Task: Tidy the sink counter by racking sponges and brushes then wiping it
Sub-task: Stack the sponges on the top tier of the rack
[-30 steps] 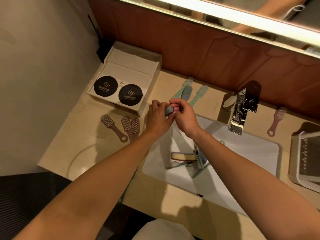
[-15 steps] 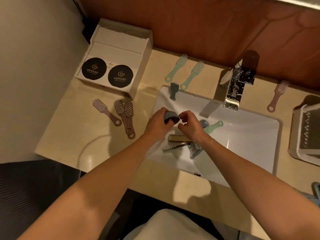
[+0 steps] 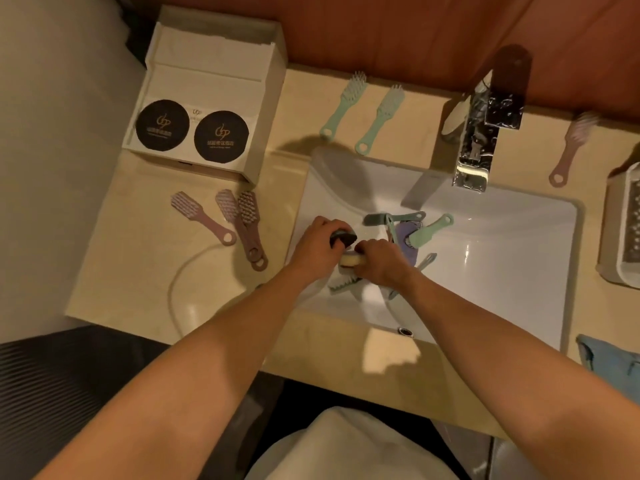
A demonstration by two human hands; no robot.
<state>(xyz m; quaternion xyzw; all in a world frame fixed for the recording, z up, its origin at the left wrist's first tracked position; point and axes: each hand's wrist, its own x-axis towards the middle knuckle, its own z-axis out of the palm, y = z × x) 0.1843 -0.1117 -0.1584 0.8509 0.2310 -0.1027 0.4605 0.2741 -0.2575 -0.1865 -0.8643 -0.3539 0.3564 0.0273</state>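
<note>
Worktop (image 3: pixel 138 271), beige, with a white sink basin (image 3: pixel 502 271) set into its right half. The white rack (image 3: pixel 623 230) stands at the right edge, well apart from both hands, across the full width of the basin. A heap of brushes (image 3: pixel 408 233) lies in the left part of the basin, just right of the hands. The left hand (image 3: pixel 317 247) curls round a dark scouring pad (image 3: pixel 343 237). The right hand (image 3: pixel 381 261), touching it, closes its fingers on a yellow sponge (image 3: pixel 351 260) that lies with its long axis left to right beneath the pad. The rack lies to the right of both hands and the right hand is the nearer, so carrying either piece there would probably fall to that arm.
</note>
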